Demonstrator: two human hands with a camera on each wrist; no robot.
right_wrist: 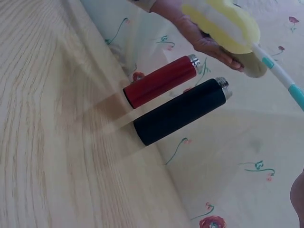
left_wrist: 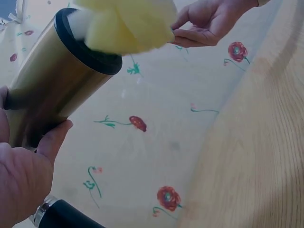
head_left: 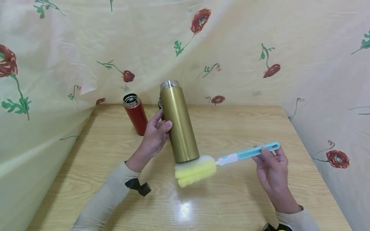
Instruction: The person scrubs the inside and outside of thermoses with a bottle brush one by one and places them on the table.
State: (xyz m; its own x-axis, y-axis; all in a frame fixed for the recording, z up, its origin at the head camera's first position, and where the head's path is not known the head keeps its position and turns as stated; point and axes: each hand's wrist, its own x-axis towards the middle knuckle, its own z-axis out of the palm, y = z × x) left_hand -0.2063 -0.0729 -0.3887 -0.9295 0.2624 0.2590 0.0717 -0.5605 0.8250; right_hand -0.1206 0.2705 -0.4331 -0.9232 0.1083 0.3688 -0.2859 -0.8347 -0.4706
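Observation:
My left hand (head_left: pixel 152 136) grips a gold thermos flask (head_left: pixel 181 125) by its side, lifted over the table and tilted, lidless neck up. At its dark base (left_wrist: pixel 111 64) is the yellow and white sponge head (head_left: pixel 195 173) of a bottle brush, which overlaps that base in the head view. With thumb and fingers, my right hand (head_left: pixel 273 170) pinches the far end of the brush's light blue handle (head_left: pixel 248 154). The right wrist view shows the sponge in front of much of the gold flask (right_wrist: pixel 253 65).
A red flask (head_left: pixel 136 118) without a lid stands at the back left of the wooden table (head_left: pixel 237 199). Beside it stands a black flask (right_wrist: pixel 183 111), mostly hidden behind the gold one in the head view. Flowered cloth (head_left: pixel 240 41) hangs around the back and sides.

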